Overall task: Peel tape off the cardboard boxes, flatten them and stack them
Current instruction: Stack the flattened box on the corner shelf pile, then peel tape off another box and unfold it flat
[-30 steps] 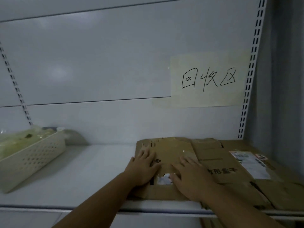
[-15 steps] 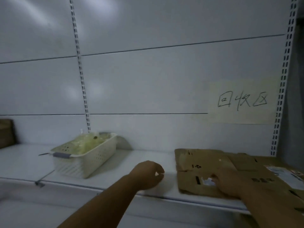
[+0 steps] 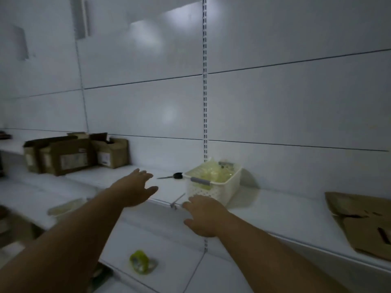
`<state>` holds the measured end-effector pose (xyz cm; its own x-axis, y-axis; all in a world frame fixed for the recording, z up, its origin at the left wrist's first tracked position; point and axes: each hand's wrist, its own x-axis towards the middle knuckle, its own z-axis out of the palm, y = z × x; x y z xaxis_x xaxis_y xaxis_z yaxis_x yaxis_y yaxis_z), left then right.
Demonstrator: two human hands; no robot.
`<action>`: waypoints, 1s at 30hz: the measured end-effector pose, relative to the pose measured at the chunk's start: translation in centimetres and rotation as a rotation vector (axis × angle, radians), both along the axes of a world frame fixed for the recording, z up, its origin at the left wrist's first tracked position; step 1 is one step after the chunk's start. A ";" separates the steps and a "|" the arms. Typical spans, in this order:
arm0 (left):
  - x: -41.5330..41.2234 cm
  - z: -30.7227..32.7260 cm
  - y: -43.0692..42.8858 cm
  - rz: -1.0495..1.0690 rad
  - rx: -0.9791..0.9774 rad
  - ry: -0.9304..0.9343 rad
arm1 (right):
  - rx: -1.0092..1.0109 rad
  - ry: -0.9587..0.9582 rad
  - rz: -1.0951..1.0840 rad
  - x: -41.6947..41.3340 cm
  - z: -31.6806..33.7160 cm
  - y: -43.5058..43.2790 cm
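Several unflattened cardboard boxes [image 3: 72,154] stand at the far left of the white shelf [image 3: 275,210]. A stack of flattened cardboard [image 3: 364,220] lies at the right end of the same shelf. My left hand [image 3: 135,189] stretches over the shelf toward the boxes, fingers spread, holding nothing. My right hand [image 3: 203,214] hovers at the shelf's front edge beside a white basket, fingers straight and empty.
A white perforated basket [image 3: 211,182] filled with crumpled clear tape sits mid-shelf. A black-handled tool [image 3: 172,176] lies on the shelf left of the basket. A roll of tape [image 3: 140,262] rests on the lower shelf. A metal bracket [image 3: 176,203] sticks out at the shelf edge.
Both hands left the flattened cardboard and moved left. The view swung left, bringing the standing boxes into sight. My left hand opened from a loose curl.
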<state>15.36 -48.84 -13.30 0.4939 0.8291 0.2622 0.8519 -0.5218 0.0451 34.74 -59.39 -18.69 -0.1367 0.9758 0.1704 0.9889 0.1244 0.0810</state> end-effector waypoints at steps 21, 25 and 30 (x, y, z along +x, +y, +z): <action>-15.8 -0.2 12.8 0.484 -0.144 0.004 | -0.088 0.114 0.338 -14.1 -1.1 24.5; -18.5 -1.6 15.8 0.529 -0.182 0.039 | -0.091 0.215 0.375 -17.2 -2.2 27.9; -21.5 -2.6 20.5 0.518 -0.185 -0.002 | -0.059 0.224 0.392 -20.5 -2.9 31.6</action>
<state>-6.14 -28.31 -15.90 0.0082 0.9960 0.0895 0.9950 -0.0170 0.0979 14.24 -27.81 -21.55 -0.4642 0.8665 0.1834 0.8583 0.4912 -0.1483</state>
